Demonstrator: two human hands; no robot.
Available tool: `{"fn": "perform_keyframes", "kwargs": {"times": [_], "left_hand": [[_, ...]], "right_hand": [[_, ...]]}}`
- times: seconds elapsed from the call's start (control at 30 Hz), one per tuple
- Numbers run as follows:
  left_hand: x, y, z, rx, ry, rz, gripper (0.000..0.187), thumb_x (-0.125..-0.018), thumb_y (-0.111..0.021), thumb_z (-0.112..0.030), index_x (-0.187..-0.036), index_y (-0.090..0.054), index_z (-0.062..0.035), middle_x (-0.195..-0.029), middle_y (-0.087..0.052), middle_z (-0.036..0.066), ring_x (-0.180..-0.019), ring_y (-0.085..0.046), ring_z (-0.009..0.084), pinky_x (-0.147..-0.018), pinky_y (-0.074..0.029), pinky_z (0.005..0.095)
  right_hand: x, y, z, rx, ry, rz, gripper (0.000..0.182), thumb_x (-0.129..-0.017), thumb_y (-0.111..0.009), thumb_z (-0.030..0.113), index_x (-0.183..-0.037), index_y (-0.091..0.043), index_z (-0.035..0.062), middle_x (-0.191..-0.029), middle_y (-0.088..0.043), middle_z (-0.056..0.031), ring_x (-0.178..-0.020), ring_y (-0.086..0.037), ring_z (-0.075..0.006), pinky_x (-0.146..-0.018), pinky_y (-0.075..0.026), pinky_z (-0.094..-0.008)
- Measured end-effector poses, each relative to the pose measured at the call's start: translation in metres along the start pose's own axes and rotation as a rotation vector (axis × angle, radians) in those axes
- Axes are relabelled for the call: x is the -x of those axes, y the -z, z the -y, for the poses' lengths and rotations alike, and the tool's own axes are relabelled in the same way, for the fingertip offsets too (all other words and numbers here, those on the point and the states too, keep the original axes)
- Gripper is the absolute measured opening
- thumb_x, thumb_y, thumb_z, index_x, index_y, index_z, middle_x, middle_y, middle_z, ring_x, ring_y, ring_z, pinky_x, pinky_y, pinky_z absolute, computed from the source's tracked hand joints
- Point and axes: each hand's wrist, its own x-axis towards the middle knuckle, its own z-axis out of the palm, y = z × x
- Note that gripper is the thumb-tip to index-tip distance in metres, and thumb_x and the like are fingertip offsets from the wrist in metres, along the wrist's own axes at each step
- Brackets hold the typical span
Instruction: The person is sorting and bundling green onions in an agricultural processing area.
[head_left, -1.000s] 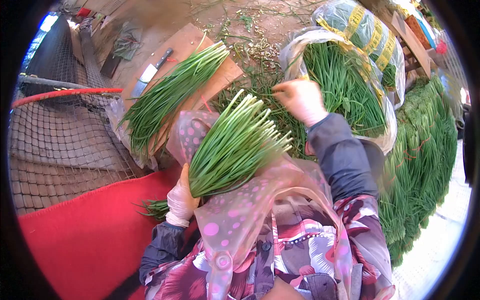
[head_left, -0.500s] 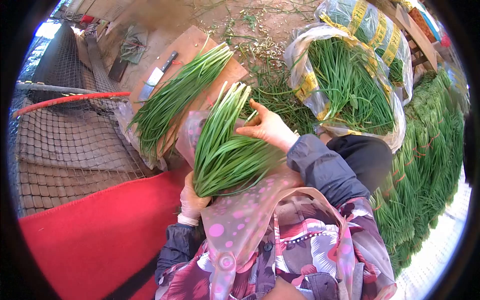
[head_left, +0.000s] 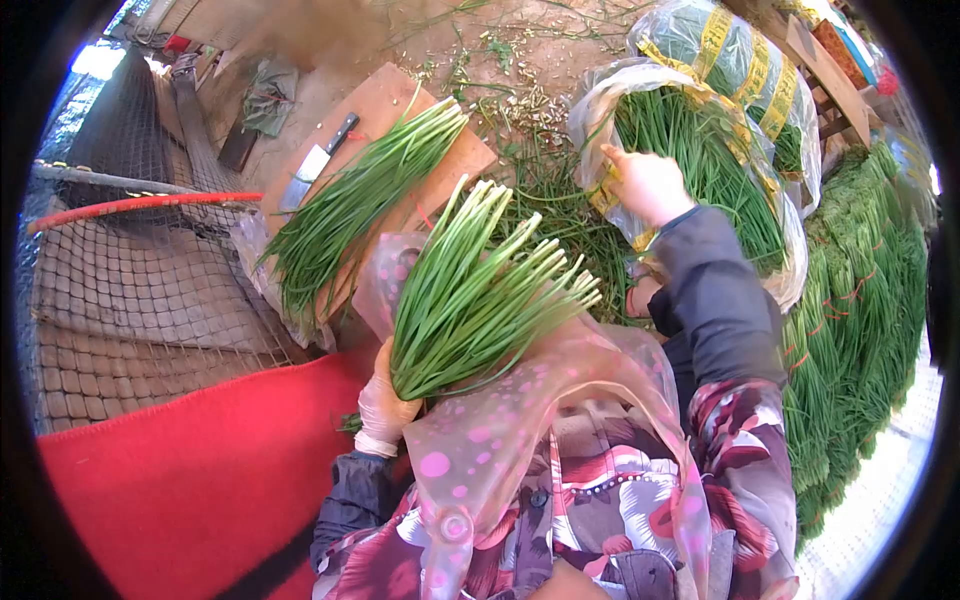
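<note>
My left hand (head_left: 385,405), in a pale glove, grips the leafy end of a bunch of green stalks (head_left: 460,310) over my spotted apron (head_left: 470,440). The pale cut ends fan out up and to the right. My right hand (head_left: 650,185) is at the left rim of a clear plastic bag (head_left: 795,255) full of green stalks (head_left: 710,170). Its fingers are bent and point left; what they hold, if anything, I cannot make out. Another bunch (head_left: 370,200) lies on a wooden board (head_left: 385,85), beside a knife (head_left: 310,165) with a black handle.
A second filled bag (head_left: 680,40) stands behind the first. Tied green bundles (head_left: 860,330) are stacked at the right. Loose stalks and trimmings lie on the ground (head_left: 540,50). At the left are netting (head_left: 140,290), a red hose (head_left: 150,201) and a red cloth (head_left: 210,450).
My right hand has moved from above the held bunch up and right to the bag. The held bunch is now fanned wider, still in my left hand.
</note>
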Motion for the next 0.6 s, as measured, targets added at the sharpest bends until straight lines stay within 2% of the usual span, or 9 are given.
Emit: {"fn": "perform_keyframes", "kwargs": {"times": [0.03,0.07,0.13,0.17,0.23,0.33,0.47,0.57,0.6], "left_hand": [[-0.001,-0.004,-0.003,0.011,0.006,-0.009,0.074,-0.076,-0.074,-0.022,-0.140,-0.036,-0.0113,-0.107,-0.066,0.016,-0.095,-0.066,0.0313,-0.079,-0.052,0.0372],[0.000,0.001,-0.015,-0.025,0.022,-0.008,0.074,-0.077,-0.074,-0.023,-0.139,-0.036,-0.0109,-0.108,-0.066,0.015,-0.096,-0.066,0.0295,-0.081,-0.051,0.0362],[0.001,0.004,-0.023,-0.061,0.057,0.008,0.073,-0.079,-0.073,-0.025,-0.139,-0.036,-0.0095,-0.111,-0.065,0.014,-0.099,-0.065,0.0256,-0.085,-0.050,0.0345],[0.001,0.003,-0.018,-0.070,0.053,0.011,0.073,-0.079,-0.073,-0.025,-0.139,-0.036,-0.0095,-0.111,-0.065,0.014,-0.099,-0.065,0.0256,-0.085,-0.050,0.0345],[0.000,-0.002,-0.008,-0.011,-0.077,-0.037,0.077,-0.076,-0.071,-0.029,-0.141,-0.033,-0.0104,-0.105,-0.065,0.020,-0.091,-0.065,0.0384,-0.074,-0.052,0.0409],[0.001,0.001,-0.015,0.000,0.052,0.021,0.074,-0.078,-0.074,-0.029,-0.140,-0.036,-0.0114,-0.111,-0.065,0.015,-0.099,-0.065,0.0274,-0.083,-0.051,0.0352],[-0.001,0.003,-0.016,-0.006,0.050,0.027,0.076,-0.078,-0.074,-0.029,-0.141,-0.036,-0.0116,-0.110,-0.066,0.014,-0.098,-0.066,0.0275,-0.082,-0.051,0.0353],[-0.003,0.006,-0.021,-0.051,0.011,0.032,0.076,-0.078,-0.074,-0.029,-0.141,-0.036,-0.0116,-0.109,-0.066,0.015,-0.095,-0.066,0.0297,-0.080,-0.052,0.0361],[-0.004,0.008,-0.022,-0.061,-0.021,0.033,0.076,-0.078,-0.073,-0.029,-0.141,-0.035,-0.0117,-0.108,-0.066,0.015,-0.094,-0.066,0.0308,-0.079,-0.052,0.0365]], "right_hand": [[0.003,-0.005,0.016,-0.493,0.007,-0.012,0.026,-0.084,-0.060,0.027,-0.103,-0.070,0.0123,-0.088,-0.068,-0.0126,-0.085,-0.066,-0.0305,-0.079,-0.052,-0.0381],[0.007,-0.003,0.044,-0.638,0.011,0.004,0.023,-0.084,-0.061,0.029,-0.091,-0.072,0.0102,-0.088,-0.068,-0.0117,-0.086,-0.065,-0.0288,-0.079,-0.051,-0.0376],[0.007,-0.028,0.073,-0.556,0.283,0.055,0.019,-0.084,-0.065,0.024,-0.089,-0.072,0.0065,-0.093,-0.069,-0.0096,-0.085,-0.066,-0.0249,-0.075,-0.052,-0.0331],[0.005,-0.046,0.080,-0.529,0.271,0.131,0.026,-0.082,-0.062,0.033,-0.086,-0.072,0.0090,-0.087,-0.068,-0.0095,-0.086,-0.064,-0.0289,-0.075,-0.050,-0.0390],[0.002,-0.075,0.084,-0.487,0.176,0.287,0.029,-0.081,-0.062,0.036,-0.090,-0.072,0.0102,-0.089,-0.068,-0.0096,-0.087,-0.064,-0.0287,-0.076,-0.050,-0.0388],[0.003,-0.079,0.087,-0.484,0.017,0.432,0.040,-0.079,-0.064,0.044,-0.098,-0.070,0.0091,-0.094,-0.068,-0.0134,-0.089,-0.065,-0.0292,-0.078,-0.050,-0.0391],[-0.013,-0.092,0.077,-0.703,0.020,0.580,0.067,-0.073,-0.067,0.057,-0.112,-0.065,0.0027,-0.103,-0.066,-0.0191,-0.092,-0.065,-0.0284,-0.078,-0.050,-0.0382],[-0.023,-0.088,0.079,-0.889,-0.121,0.912,0.064,-0.076,-0.067,0.052,-0.114,-0.064,0.0017,-0.107,-0.066,-0.0184,-0.093,-0.064,-0.0288,-0.082,-0.049,-0.0370],[-0.021,-0.093,0.080,-1.105,-0.081,0.848,0.053,-0.077,-0.067,0.045,-0.111,-0.066,0.0041,-0.103,-0.067,-0.0174,-0.092,-0.065,-0.0293,-0.082,-0.049,-0.0375]]}}
